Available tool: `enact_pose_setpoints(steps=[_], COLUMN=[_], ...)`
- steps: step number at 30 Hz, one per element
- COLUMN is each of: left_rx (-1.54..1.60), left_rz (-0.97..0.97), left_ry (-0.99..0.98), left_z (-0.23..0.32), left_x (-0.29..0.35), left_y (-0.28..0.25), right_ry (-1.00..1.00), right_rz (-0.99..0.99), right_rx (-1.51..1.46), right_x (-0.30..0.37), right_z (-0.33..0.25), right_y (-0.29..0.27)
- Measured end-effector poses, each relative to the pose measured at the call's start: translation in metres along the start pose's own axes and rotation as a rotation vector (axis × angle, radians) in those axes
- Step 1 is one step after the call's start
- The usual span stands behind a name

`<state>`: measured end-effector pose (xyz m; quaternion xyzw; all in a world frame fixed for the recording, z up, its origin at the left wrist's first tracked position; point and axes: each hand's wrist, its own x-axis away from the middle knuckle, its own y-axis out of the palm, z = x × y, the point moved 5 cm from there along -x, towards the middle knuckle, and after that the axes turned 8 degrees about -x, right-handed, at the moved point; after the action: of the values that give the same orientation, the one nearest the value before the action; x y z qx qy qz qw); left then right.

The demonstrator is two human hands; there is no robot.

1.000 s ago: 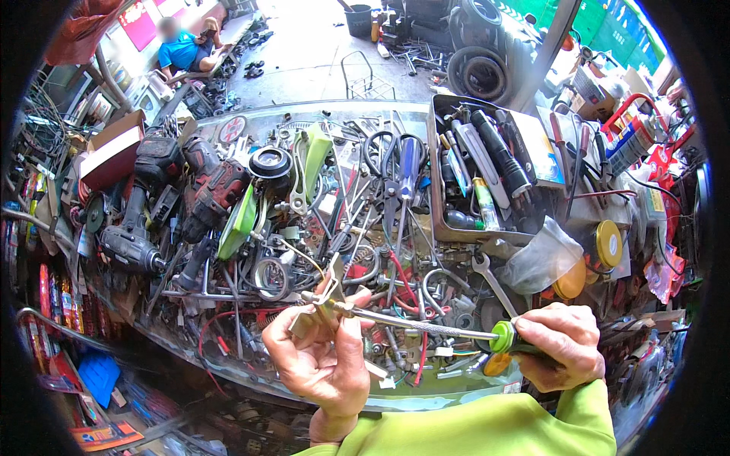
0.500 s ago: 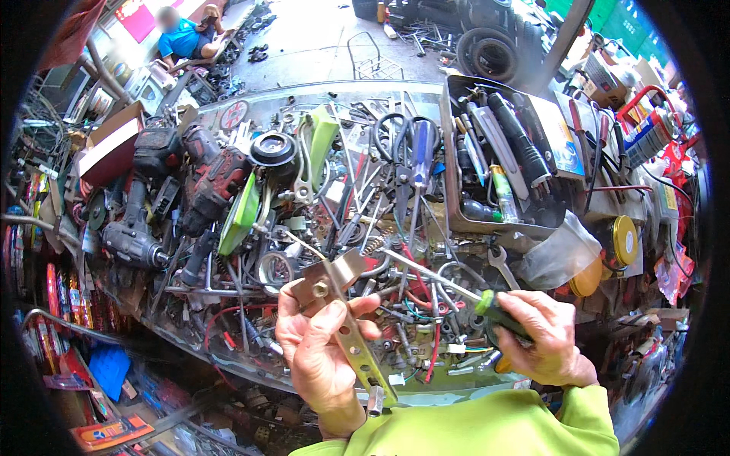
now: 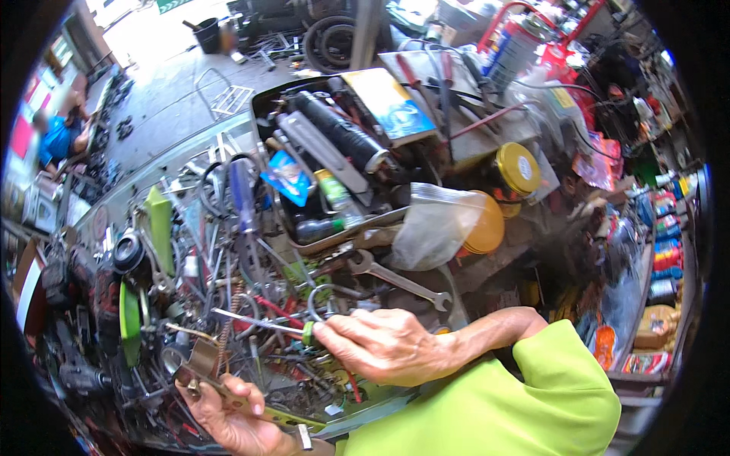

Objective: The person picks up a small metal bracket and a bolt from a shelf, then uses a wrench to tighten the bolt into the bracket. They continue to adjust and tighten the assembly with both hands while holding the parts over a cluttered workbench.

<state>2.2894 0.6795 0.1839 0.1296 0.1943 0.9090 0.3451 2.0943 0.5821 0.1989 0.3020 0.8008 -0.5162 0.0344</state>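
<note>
My left hand [image 3: 228, 419], low on the left, is closed around a metal bracket [image 3: 204, 359]. The bracket has a bent plate at its top, a nut on its side and a strip with holes running down past the palm. My right hand [image 3: 384, 346] grips a screwdriver [image 3: 262, 322] with a green-collared handle, most of it hidden in the fist. Its shaft points left over loose parts, apart from the bracket. A copper-coloured spring [image 3: 230, 315] shows just above the bracket. Beyond my right hand lies a double-ended wrench [image 3: 401, 281].
A metal toolbox [image 3: 304, 245] full of tools and a torch stands behind the wrench. Nearby are a clear plastic bag [image 3: 430, 228] and a yellow-lidded jar [image 3: 518, 169]. Power drills [image 3: 72, 304] lie at left. Two people [image 3: 61, 137] are far left.
The view has swung to the right, so the bench sits further left. My right hand has the screwdriver turned flatter, and my left hand has tilted the bracket. Both grips hold.
</note>
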Motion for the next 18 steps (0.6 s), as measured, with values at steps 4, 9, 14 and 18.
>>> enact_pose_setpoints(steps=[4, 9, 14, 18], left_rx=[0.138, 0.037, -0.104, -0.065], left_rz=[-0.130, -0.206, -0.245, -0.064], left_ry=[-0.161, -0.127, -0.108, -0.206], left_z=[0.002, 0.002, -0.006, -0.013], left_x=[0.006, 0.006, 0.007, 0.009], left_y=[0.031, 0.034, 0.038, 0.048], right_ry=[0.009, 0.084, 0.380, 0.452], right_rz=[0.019, 0.146, -0.061, -0.071], right_rx=[-0.016, 0.075, 0.272, 0.201], right_x=[-0.001, 0.009, 0.035, 0.035], right_z=[0.000, 0.018, 0.044, 0.047], right_y=[-0.006, -0.043, -0.054, -0.050])
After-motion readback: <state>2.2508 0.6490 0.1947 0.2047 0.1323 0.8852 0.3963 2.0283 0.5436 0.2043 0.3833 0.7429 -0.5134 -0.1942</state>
